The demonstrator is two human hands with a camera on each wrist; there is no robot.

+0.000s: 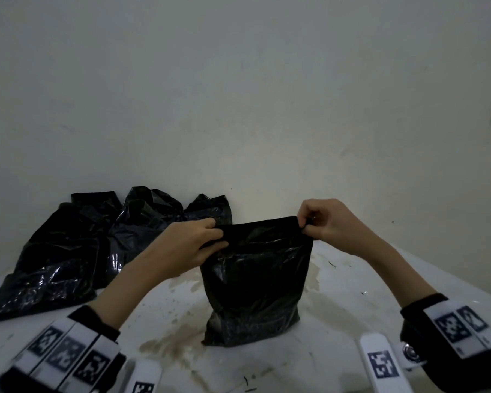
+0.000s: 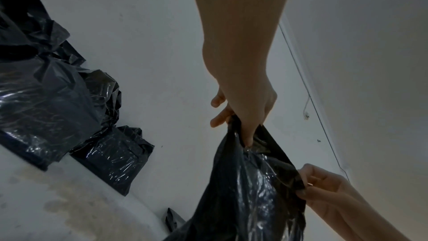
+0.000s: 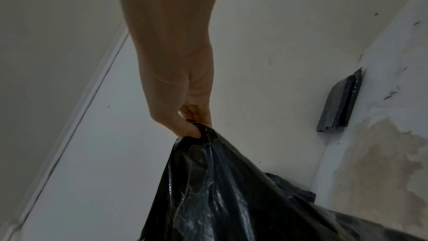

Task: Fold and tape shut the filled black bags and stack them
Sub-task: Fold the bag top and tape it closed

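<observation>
Over on the left, a heap of filled black bags [image 1: 68, 251] slumps against the wall [image 1: 238, 95], their tops loose and crumpled — none looks taped from here. Next comes the left hand [image 1: 193, 245], thumb and fingers pinching the left corner of the upright bag's [image 1: 255, 279] mouth. That bag stands on the stained white table [image 1: 352, 307], near the middle, its top edge pulled flat and taut between both hands. At the right corner the right hand [image 1: 326, 222] pinches the plastic, fingers curled tight over the edge. Further right, seen from the right wrist, a small flat black packet [image 3: 339, 102] lies against the wall's foot.

The worry I'd have: the film is thin and slick, so a corner could slip from a pinch and the fold go crooked — or a hard pull could tip the bag. I can't spot any tape.
</observation>
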